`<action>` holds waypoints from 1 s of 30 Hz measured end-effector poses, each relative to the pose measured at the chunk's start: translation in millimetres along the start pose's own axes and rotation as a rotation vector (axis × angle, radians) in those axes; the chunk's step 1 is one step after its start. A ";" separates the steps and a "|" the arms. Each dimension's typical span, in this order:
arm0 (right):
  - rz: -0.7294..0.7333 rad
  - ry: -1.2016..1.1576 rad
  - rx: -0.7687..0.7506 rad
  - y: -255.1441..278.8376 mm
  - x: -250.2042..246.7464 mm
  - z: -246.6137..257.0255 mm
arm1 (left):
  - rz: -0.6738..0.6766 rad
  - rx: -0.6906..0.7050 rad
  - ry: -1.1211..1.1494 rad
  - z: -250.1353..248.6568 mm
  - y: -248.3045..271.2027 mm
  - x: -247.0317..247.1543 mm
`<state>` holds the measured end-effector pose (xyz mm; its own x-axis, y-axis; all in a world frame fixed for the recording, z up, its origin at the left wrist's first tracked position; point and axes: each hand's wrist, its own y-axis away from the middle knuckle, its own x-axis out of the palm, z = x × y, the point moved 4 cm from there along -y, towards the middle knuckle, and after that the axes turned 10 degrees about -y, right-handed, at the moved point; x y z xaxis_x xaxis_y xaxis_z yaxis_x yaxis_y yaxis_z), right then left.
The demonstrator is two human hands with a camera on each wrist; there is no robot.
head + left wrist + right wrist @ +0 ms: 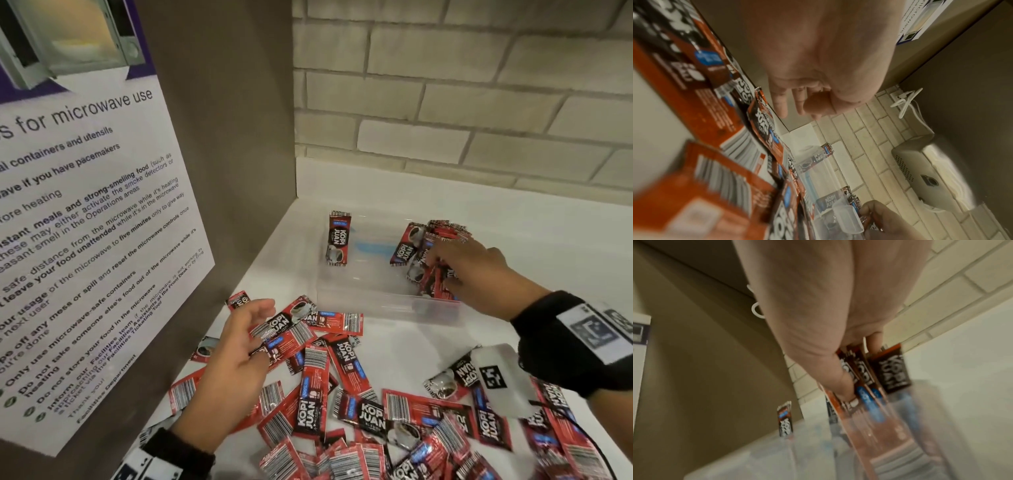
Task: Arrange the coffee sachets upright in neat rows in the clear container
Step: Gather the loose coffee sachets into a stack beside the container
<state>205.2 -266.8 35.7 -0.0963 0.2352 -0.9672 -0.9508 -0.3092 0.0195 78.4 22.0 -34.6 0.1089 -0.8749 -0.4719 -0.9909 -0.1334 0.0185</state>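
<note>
Two hands in view, working on my white counter (394, 346). My right hand (479, 270) reaches into the clear container (387, 301) at its right end; thumb and fingers (875, 344) close around a bunch of sachets (424, 253) standing on end there. In the right wrist view I see at least three of them pressed side by side under the thumb, logos facing out, lower ends inside the container. Exact count in the bunch: cannot tell, the frame is blurred.

One lone sachet (337, 238) stands upright against the container's far left corner, well apart from the bunch. The floor between them is bare apart from a faint blue mark.

My left hand (236, 359) hovers palm-down over the loose pile (342, 394) in front of the container, fingers relaxed and slightly spread, holding nothing. Fingertips are just above or barely on a sachet; contact cannot be confirmed. The pile lies flat and jumbled, some logo up, some barcode up, spreading from the left panel to beneath my right wrist.

A microwave notice (85, 222) hangs on the brown panel at left. Brick wall (462, 102) behind the counter.
</note>
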 end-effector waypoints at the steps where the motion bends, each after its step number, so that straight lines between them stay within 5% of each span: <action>1: -0.001 0.027 0.005 1.4 1.2 -2.2 | 0.006 -0.001 -0.021 -0.2 0.5 0.1; 13: -0.098 0.134 -0.007 6.3 -6.6 -9.0 | 0.037 0.000 -0.072 -7.8 2.7 0.5; 23: -0.210 0.045 0.020 11.0 -25.1 -5.4 | 0.027 0.031 -0.046 -10.3 2.8 -3.1; 26: -0.268 -0.127 -0.089 18.2 -29.6 13.7 | 0.006 0.097 -0.146 -11.2 1.4 -9.1; 28: -0.207 -0.309 -0.176 30.4 -25.9 35.6 | 0.003 0.103 -0.222 -5.0 0.3 -16.5; 30: 0.001 -0.393 -0.186 47.0 -8.8 58.3 | 0.049 0.076 -0.306 1.6 2.6 -22.3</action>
<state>144.1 -229.6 59.9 -0.2362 0.5569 -0.7963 -0.8850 -0.4617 -0.0605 73.3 41.9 -25.5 0.0436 -0.6969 -0.7158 -0.9987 -0.0496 -0.0125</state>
